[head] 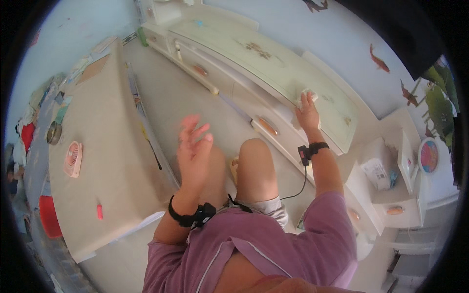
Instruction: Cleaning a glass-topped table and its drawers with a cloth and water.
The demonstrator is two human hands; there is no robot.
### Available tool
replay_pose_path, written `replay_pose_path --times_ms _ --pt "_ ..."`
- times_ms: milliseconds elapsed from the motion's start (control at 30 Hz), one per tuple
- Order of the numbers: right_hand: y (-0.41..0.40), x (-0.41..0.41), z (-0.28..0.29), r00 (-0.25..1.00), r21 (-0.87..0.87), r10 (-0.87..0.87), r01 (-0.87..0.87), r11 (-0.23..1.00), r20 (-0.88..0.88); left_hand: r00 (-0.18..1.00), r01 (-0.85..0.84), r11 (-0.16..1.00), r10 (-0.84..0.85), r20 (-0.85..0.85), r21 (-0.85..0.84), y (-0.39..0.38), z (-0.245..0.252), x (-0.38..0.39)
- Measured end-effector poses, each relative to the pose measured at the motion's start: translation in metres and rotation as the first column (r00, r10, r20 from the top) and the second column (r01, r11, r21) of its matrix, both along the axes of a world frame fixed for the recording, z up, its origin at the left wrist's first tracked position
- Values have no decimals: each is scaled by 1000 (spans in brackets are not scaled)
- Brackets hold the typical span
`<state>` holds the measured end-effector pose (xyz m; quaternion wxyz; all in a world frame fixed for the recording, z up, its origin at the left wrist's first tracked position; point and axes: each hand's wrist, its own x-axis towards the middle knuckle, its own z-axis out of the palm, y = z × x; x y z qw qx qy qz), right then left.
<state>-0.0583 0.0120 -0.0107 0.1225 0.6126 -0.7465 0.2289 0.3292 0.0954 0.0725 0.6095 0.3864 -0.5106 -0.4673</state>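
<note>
My right hand (307, 112) presses a crumpled white cloth or tissue (309, 96) onto the pale glass top of a long, low white cabinet (271, 67), close to its front edge. Floral patterns show on the glass. Raised over the floor, my left hand (194, 146) holds nothing; its fingers are apart and slightly blurred. Each wrist wears a black strap with a small device, and a cable hangs from the right one.
To the left stands a table with a beige cover (121, 146), bearing a pink fan (73, 159), a pink-red stick-like object (99, 211) and a metal bowl (54, 133). A red container (50, 217) is beside it. Shelves hold a white package (375, 164) at right.
</note>
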Motion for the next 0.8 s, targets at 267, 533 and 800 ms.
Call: replay_pose_path --times_ms 267,533,800 --pt "-34 42 -42 828 -67 248 -323 944 -503 998 -18 994 24 -57 105 -62 -10 -13" --pt "-32 20 -113 793 258 309 -198 946 -525 986 -2 987 28 -163 163 -108 -11 -29" --pt "-64 34 -129 911 -22 -413 413 910 12 981 -45 974 84 -173 223 -164 -17 -21"
